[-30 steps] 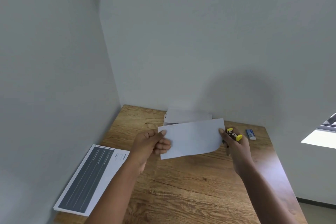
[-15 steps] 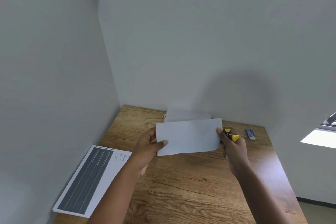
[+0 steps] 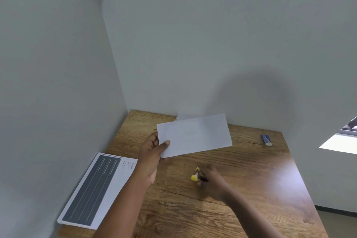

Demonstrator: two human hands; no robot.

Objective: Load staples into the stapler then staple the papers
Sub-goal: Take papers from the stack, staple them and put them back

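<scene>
My left hand (image 3: pixel 152 152) pinches the lower left corner of a white sheaf of papers (image 3: pixel 195 134) and holds it above the wooden table (image 3: pixel 251 176), thumb on the front face. My right hand (image 3: pixel 212 181), blurred, grips a small yellow and black stapler (image 3: pixel 196 175) low over the table, below the papers and apart from them. Only the stapler's yellow end shows past the fingers. A small blue staple box (image 3: pixel 266 139) lies near the table's far right edge.
A printed sheet with a dark panel (image 3: pixel 96 189) lies at the table's left edge against the wall. More white paper (image 3: pixel 182 116) sits behind the held papers at the back wall. Walls close off the left and back sides.
My right hand has let go of the papers' right edge and dropped down toward me with the stapler. The left hand alone now holds the papers, tilted up to the right.
</scene>
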